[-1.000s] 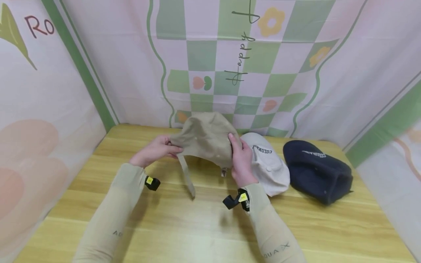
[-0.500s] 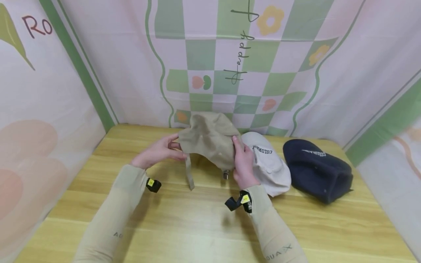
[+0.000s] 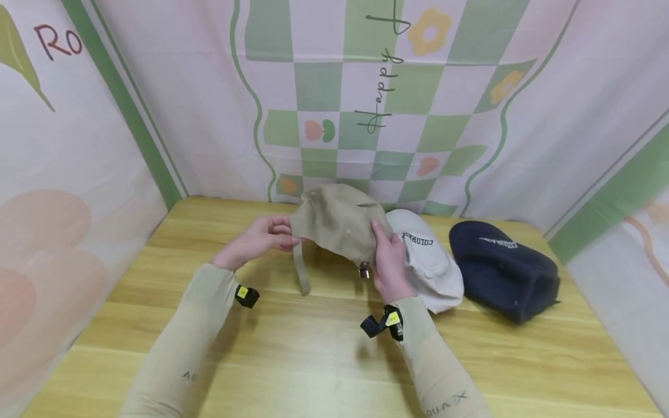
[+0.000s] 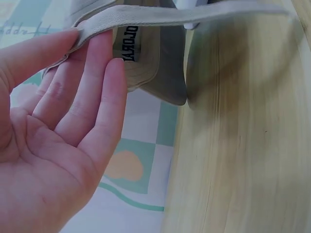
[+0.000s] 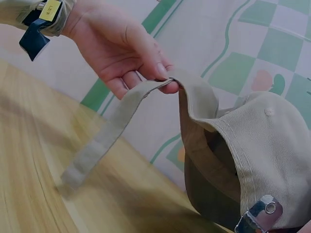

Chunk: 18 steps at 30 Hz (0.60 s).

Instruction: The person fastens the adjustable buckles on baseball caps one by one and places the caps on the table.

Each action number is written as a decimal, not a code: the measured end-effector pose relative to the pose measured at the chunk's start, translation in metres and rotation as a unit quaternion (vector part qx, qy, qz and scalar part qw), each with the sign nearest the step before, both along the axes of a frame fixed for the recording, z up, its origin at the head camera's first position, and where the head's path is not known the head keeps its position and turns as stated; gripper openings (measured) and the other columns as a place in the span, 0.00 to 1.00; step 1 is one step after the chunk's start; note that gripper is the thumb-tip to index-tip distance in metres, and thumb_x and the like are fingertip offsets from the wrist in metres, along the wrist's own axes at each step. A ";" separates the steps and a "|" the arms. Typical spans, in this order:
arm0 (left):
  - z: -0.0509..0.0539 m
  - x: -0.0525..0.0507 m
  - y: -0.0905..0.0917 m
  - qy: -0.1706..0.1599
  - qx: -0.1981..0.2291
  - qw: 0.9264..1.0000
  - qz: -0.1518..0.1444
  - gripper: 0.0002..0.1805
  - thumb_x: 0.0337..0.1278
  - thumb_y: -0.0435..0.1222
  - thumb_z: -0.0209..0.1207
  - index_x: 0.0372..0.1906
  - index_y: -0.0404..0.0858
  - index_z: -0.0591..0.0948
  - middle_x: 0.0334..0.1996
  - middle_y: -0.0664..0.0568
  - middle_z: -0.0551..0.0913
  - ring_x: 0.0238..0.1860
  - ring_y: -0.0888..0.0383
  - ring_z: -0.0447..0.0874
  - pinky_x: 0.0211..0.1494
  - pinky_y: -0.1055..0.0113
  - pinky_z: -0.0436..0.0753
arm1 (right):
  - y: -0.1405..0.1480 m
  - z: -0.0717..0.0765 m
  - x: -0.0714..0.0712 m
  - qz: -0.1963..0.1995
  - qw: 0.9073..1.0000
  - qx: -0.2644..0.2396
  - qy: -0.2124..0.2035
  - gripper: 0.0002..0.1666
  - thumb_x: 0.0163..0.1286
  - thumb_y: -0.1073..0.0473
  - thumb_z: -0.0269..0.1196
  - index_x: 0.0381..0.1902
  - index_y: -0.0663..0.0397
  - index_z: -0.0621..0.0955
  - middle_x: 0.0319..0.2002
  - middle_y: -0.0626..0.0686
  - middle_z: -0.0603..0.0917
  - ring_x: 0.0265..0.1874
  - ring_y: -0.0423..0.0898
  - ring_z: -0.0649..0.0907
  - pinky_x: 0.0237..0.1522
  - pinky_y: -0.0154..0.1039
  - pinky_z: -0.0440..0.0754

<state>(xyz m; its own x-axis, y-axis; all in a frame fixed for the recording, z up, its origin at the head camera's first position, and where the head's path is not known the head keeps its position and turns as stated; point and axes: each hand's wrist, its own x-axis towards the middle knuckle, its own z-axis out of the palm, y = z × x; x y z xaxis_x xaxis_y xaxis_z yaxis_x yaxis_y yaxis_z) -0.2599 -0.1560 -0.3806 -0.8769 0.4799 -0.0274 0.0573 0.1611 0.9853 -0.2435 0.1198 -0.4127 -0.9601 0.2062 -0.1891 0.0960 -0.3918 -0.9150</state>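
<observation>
A khaki baseball cap (image 3: 340, 223) is held above the table near the back, its rear edge toward me. My left hand (image 3: 256, 239) pinches the left side of its back opening, where the loose strap (image 5: 104, 131) begins. The free end of that strap hangs down over the wood. On the other side, my right hand (image 3: 391, 261) grips the cap with the thumb on the outer cloth; its other fingers are mostly hidden. Close by that hand dangles a metal buckle (image 5: 262, 213). Dark lettering (image 4: 129, 43) shows inside the cap in the left wrist view.
A white cap (image 3: 431, 270) with dark lettering lies just right of my right hand. Farther right is a navy cap (image 3: 502, 273). Both lie on the wooden table (image 3: 292, 360), and a printed fabric curtain (image 3: 209, 116) stands behind it.
The khaki cap has shifted slightly right and its top has dropped a little. The buckle has swung into clearer view. My right hand has moved slightly right; the other caps stay put.
</observation>
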 end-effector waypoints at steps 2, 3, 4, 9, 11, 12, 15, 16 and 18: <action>0.000 0.000 0.000 -0.001 0.003 1.000 -0.002 0.06 0.69 0.26 0.60 0.45 0.28 0.78 0.45 0.42 0.88 0.47 0.52 0.86 0.55 0.55 0.84 | 0.001 0.000 0.000 0.002 1.000 0.001 -0.004 0.43 0.74 0.42 0.63 0.75 0.60 0.61 0.61 0.57 0.74 0.55 0.51 0.79 0.56 0.40 0.80; 0.000 0.000 0.000 0.000 0.004 1.000 -0.004 0.05 0.69 0.26 0.60 0.44 0.28 0.78 0.45 0.42 0.88 0.48 0.52 0.87 0.55 0.55 0.84 | 0.001 0.000 0.000 0.003 1.000 0.000 -0.006 0.44 0.74 0.42 0.63 0.75 0.59 0.61 0.61 0.57 0.73 0.56 0.51 0.79 0.57 0.41 0.80; 0.000 0.000 0.000 0.002 0.004 1.000 -0.005 0.04 0.69 0.26 0.60 0.42 0.28 0.77 0.45 0.42 0.88 0.47 0.52 0.87 0.55 0.55 0.84 | 0.001 0.000 0.001 0.005 1.000 -0.001 -0.007 0.44 0.74 0.42 0.63 0.76 0.59 0.60 0.62 0.58 0.72 0.57 0.52 0.78 0.57 0.41 0.80; -0.001 0.001 -0.001 0.024 -0.004 1.000 -0.014 0.06 0.73 0.29 0.58 0.38 0.29 0.78 0.43 0.41 0.88 0.43 0.49 0.88 0.54 0.54 0.84 | 0.002 0.000 0.002 0.030 0.999 0.003 -0.011 0.45 0.75 0.42 0.62 0.77 0.57 0.58 0.67 0.60 0.69 0.62 0.55 0.75 0.61 0.46 0.77; -0.002 0.001 -0.001 0.027 -0.006 0.999 -0.019 0.08 0.75 0.32 0.56 0.40 0.29 0.81 0.41 0.41 0.88 0.42 0.45 0.87 0.54 0.51 0.84 | 0.003 0.001 0.003 0.049 0.999 0.012 -0.009 0.42 0.76 0.42 0.61 0.76 0.56 0.59 0.67 0.60 0.69 0.61 0.56 0.76 0.60 0.47 0.78; -0.002 0.001 0.000 0.027 -0.006 0.999 -0.021 0.10 0.76 0.33 0.56 0.42 0.29 0.82 0.40 0.41 0.87 0.43 0.43 0.87 0.55 0.50 0.84 | 0.003 0.001 0.004 0.060 0.998 0.020 -0.007 0.41 0.76 0.42 0.60 0.76 0.55 0.59 0.67 0.61 0.70 0.60 0.56 0.77 0.60 0.47 0.78; -0.003 0.001 0.001 0.021 0.000 0.999 -0.024 0.15 0.79 0.37 0.53 0.48 0.29 0.83 0.39 0.39 0.87 0.45 0.38 0.86 0.56 0.46 0.82 | 0.005 0.002 0.007 0.102 0.994 0.043 -0.002 0.38 0.77 0.42 0.59 0.74 0.55 0.60 0.63 0.62 0.73 0.55 0.57 0.80 0.55 0.47 0.82; -0.003 0.001 0.001 0.018 0.007 1.000 -0.023 0.16 0.80 0.37 0.51 0.50 0.28 0.83 0.39 0.39 0.87 0.46 0.35 0.85 0.57 0.44 0.81 | 0.005 0.002 0.008 0.119 0.992 0.050 0.000 0.38 0.77 0.42 0.59 0.74 0.55 0.60 0.62 0.63 0.73 0.54 0.57 0.81 0.54 0.48 0.83; -0.003 0.001 0.002 0.013 0.021 0.999 -0.020 0.18 0.81 0.38 0.49 0.51 0.27 0.82 0.40 0.38 0.87 0.47 0.35 0.85 0.58 0.42 0.79 | 0.007 0.003 0.010 0.160 0.985 0.062 0.003 0.40 0.78 0.41 0.58 0.75 0.53 0.58 0.63 0.65 0.73 0.53 0.59 0.81 0.55 0.51 0.82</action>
<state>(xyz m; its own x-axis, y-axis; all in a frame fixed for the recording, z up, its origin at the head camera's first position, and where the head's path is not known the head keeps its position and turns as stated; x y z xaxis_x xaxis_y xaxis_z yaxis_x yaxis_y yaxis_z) -0.2592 -0.1542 -0.3837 -0.8575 0.5142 0.0171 0.0893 0.1161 0.9892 -0.2336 0.1271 -0.4101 -0.9806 -0.0856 -0.1766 0.1918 -0.2283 -0.9545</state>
